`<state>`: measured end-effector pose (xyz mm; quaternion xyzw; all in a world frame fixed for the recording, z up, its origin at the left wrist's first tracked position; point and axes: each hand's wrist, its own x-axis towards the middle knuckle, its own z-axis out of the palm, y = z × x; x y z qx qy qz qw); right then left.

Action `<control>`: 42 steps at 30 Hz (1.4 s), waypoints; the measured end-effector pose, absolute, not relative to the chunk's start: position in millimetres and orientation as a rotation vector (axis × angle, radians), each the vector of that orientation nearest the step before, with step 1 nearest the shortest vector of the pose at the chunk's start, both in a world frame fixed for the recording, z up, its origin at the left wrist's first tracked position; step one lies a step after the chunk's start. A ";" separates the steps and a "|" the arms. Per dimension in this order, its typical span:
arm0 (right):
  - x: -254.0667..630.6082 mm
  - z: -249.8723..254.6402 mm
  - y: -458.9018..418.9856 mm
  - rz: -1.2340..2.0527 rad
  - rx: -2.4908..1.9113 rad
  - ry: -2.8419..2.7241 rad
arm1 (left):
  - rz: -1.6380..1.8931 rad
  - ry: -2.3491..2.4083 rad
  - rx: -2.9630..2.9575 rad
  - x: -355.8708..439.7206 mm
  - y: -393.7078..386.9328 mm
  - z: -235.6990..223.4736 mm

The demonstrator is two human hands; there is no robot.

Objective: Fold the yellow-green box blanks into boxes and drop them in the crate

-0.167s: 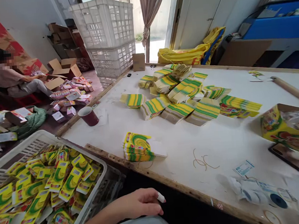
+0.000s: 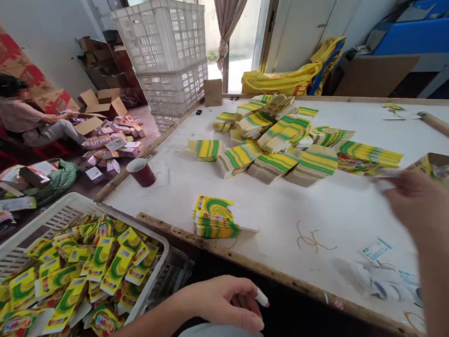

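My left hand (image 2: 228, 302) hovers over my lap beside the table's front edge, its fingers loosely bent and apart, holding nothing. A white cover wraps one fingertip. On the right, my right hand (image 2: 419, 198) is over the table, smeared by motion, so its fingers are unclear; something white shows at its tip. It partly hides an open yellow box (image 2: 424, 164) with a clear plastic bag. Nearest the left hand on the table is a stack of flat yellow-and-green cartons (image 2: 215, 216). Farther back lie several bundles of folded cartons (image 2: 284, 134).
A white basket (image 2: 164, 242) full of yellow cartons stands at left. A maroon mug (image 2: 141, 173), loose rubber bands (image 2: 313, 239) and a tape roll (image 2: 380, 288) are on the table. White crates (image 2: 162, 43) are stacked behind. Another person (image 2: 34, 111) sits at far left among pink packs.
My right hand has come into view at the right, over the table near the yellow box. My left hand has moved slightly right, and the view has shifted a little.
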<state>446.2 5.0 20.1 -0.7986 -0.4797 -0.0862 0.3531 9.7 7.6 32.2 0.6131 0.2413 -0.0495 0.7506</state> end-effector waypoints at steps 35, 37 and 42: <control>46.6 6.3 -30.4 1.179 -1.080 -1.265 | 1.379 0.596 0.453 -49.5 -7.2 13.9; 36.3 3.0 -35.6 1.241 -1.025 -1.196 | 1.443 0.615 0.342 -50.6 -6.5 18.6; 29.0 -5.0 -40.9 1.362 -0.937 -1.238 | 1.515 0.756 0.200 -51.2 -8.0 17.3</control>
